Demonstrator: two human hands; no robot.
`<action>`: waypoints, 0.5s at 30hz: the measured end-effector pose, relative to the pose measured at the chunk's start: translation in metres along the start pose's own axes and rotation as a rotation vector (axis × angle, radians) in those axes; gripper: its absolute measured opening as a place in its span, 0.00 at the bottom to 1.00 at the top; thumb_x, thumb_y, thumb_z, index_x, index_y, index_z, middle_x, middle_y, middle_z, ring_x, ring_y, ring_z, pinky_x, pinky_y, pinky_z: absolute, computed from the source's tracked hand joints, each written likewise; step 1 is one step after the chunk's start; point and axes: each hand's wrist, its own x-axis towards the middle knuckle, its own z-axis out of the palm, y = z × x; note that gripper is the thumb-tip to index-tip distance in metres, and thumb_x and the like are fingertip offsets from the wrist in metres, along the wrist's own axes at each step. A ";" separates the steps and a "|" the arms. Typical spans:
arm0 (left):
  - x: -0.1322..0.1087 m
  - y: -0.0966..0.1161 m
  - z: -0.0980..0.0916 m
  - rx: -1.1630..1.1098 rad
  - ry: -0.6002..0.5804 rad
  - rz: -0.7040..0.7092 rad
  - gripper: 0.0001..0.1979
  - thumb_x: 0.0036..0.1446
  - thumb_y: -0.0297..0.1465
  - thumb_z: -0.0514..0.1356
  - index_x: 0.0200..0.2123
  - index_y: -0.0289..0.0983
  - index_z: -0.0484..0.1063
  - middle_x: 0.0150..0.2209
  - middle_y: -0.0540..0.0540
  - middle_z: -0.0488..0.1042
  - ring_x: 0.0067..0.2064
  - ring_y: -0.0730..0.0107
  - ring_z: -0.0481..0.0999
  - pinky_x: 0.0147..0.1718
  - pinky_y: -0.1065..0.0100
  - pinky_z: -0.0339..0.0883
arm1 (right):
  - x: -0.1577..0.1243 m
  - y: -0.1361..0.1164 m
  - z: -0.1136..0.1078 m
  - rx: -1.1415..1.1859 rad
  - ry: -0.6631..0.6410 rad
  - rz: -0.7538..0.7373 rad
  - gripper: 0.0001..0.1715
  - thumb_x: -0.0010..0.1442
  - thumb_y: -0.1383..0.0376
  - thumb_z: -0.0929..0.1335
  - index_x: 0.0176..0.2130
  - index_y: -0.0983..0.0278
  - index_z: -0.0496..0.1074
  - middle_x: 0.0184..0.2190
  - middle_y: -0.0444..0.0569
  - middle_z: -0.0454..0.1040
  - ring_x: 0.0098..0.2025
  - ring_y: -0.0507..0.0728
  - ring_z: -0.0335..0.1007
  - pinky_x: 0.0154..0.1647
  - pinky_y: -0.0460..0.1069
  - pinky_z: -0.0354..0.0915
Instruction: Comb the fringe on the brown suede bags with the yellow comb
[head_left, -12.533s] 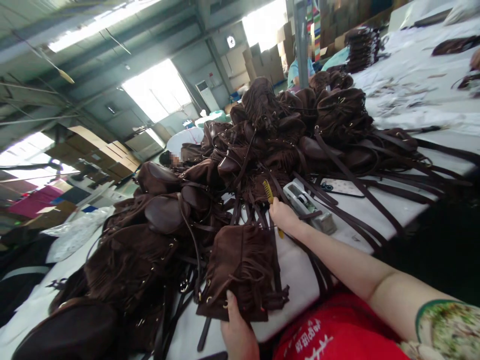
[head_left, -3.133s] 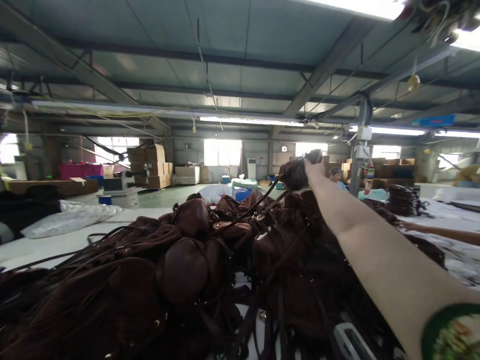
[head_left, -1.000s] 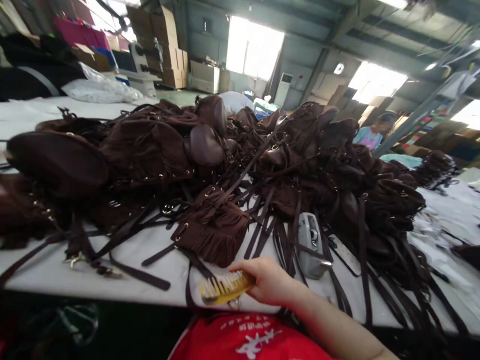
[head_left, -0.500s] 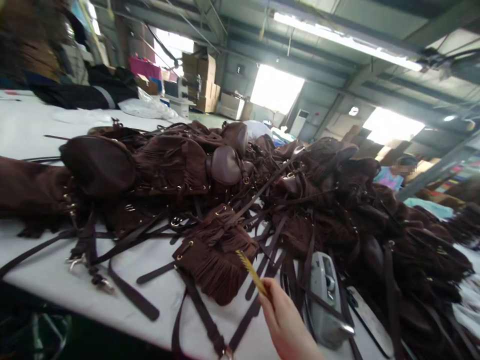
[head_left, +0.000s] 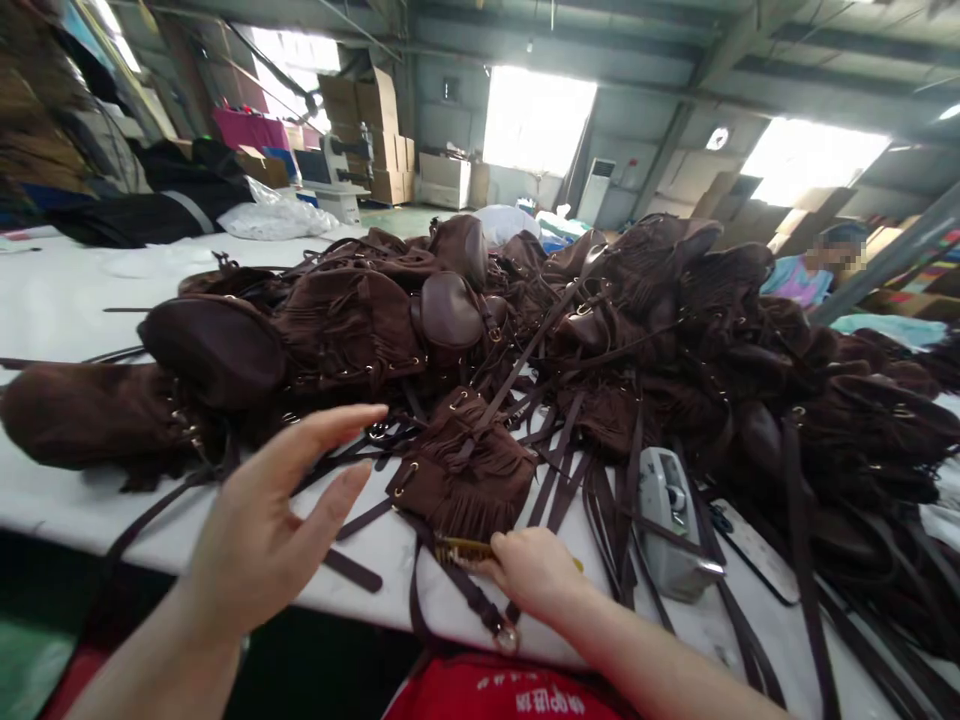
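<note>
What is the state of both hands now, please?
Left hand: open, holding nothing visible.
Right hand: closed on a yellow brush.

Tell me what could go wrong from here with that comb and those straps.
The yellow comb in the right hand is beside the bag's fringe; its teeth might snag there.
The buckle sits near the table edge and could catch on the red shirt.
The phone lies between loose straps; a tug might shift it.
</note>
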 end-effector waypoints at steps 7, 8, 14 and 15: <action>-0.043 -0.074 0.090 -0.465 -0.382 -0.611 0.33 0.49 0.58 0.52 0.36 0.33 0.73 0.36 0.39 0.78 0.39 0.55 0.78 0.42 0.56 0.71 | -0.021 0.036 0.009 0.332 -0.078 -0.068 0.23 0.57 0.48 0.65 0.27 0.64 0.73 0.19 0.43 0.70 0.20 0.48 0.57 0.20 0.45 0.45; -0.048 -0.075 0.101 -0.506 -0.500 -0.702 0.34 0.48 0.60 0.52 0.35 0.32 0.73 0.34 0.38 0.78 0.37 0.55 0.78 0.40 0.57 0.71 | -0.023 0.039 0.007 0.382 -0.082 -0.069 0.23 0.56 0.48 0.65 0.27 0.64 0.72 0.18 0.41 0.67 0.20 0.47 0.54 0.20 0.44 0.44; -0.046 -0.035 0.147 -0.969 -0.981 -1.019 0.32 0.49 0.59 0.54 0.32 0.33 0.74 0.30 0.41 0.78 0.34 0.57 0.78 0.36 0.60 0.71 | -0.029 0.039 0.002 0.661 -0.090 -0.118 0.19 0.56 0.53 0.67 0.26 0.67 0.70 0.18 0.39 0.63 0.21 0.46 0.53 0.20 0.42 0.46; -0.045 -0.028 0.156 -1.058 -1.001 -1.031 0.31 0.48 0.57 0.56 0.33 0.33 0.74 0.30 0.40 0.78 0.35 0.57 0.78 0.36 0.61 0.71 | -0.030 0.036 0.003 0.708 -0.093 -0.114 0.17 0.56 0.55 0.67 0.26 0.67 0.70 0.19 0.39 0.64 0.21 0.46 0.54 0.20 0.42 0.47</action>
